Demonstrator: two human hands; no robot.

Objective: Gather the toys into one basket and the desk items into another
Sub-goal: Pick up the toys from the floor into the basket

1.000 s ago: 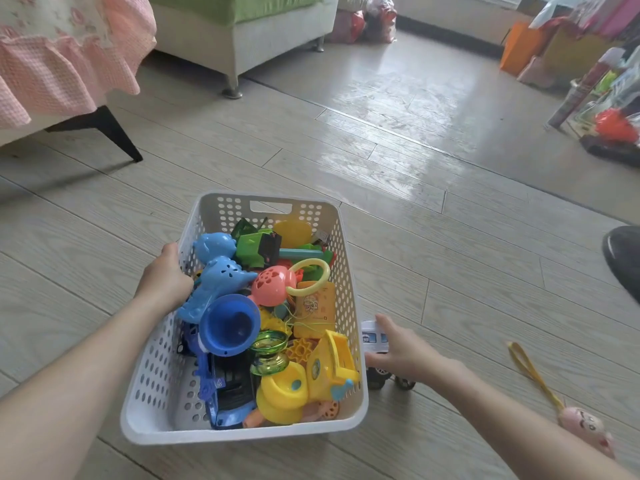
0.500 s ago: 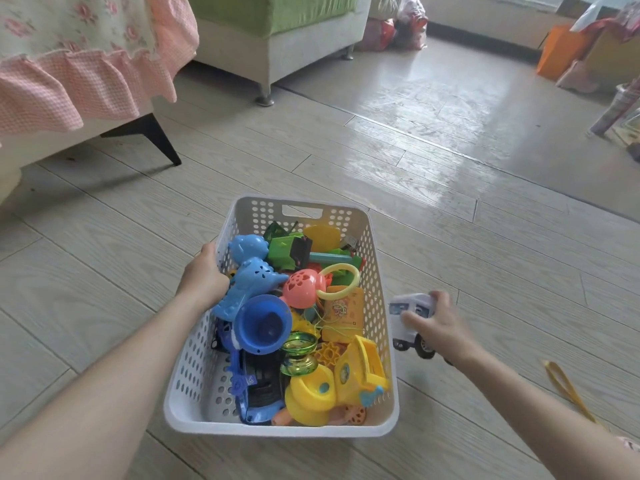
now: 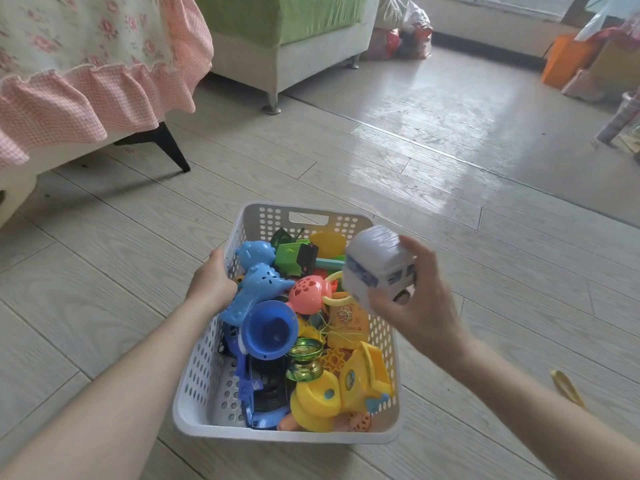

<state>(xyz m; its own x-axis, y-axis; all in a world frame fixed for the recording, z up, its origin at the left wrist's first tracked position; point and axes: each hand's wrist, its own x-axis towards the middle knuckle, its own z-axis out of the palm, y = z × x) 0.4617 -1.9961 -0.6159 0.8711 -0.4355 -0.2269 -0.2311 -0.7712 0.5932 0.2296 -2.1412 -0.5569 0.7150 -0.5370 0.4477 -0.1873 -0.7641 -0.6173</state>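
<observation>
Looking down, we see a floor [image 3: 104,271] of pale, wood-grained planks, matt near us and glossy with reflected light toward its far right corner. At its far left edge hangs a floral cloth [image 3: 69,46] trimmed with a pink gingham ruffle [image 3: 86,98], gathered in soft folds above a black tapered leg. Beside it stands a sofa [image 3: 294,60] with a smooth white base and a green cushion.

Near the middle of the floor sits the basket [image 3: 284,433], a rectangular tub of white plastic. Its walls are pierced with rows of round holes and a slot handle is cut in the far wall. It is heaped with hard, shiny plastic toys.

Our left hand [image 3: 211,284] grips the basket's left rim, with the fingers hooked over it and clamped on the plastic. Our right hand [image 3: 419,306] holds the toy bus [image 3: 377,268], a rounded white shell with a blue stripe. It is in the air over the basket's right rim, and the fingers are curled tight around its body from the right and below.

Inside, along the left wall, lies a blue animal-shaped toy [image 3: 256,289] with small holes, and a blue funnel-shaped cup [image 3: 270,330] opens toward us. A dark blue car [image 3: 263,393] lies at the near left corner. Chunky yellow pieces [image 3: 318,400] fill the near right corner. At the far end is a boxy green vehicle [image 3: 294,256], and in the centre a pink perforated ball [image 3: 308,294]. A glossy green-and-gold spool [image 3: 306,358] stands upright among the yellow pieces.

A thin yellow strap [image 3: 568,389] lies on the floor, well apart to the right.
</observation>
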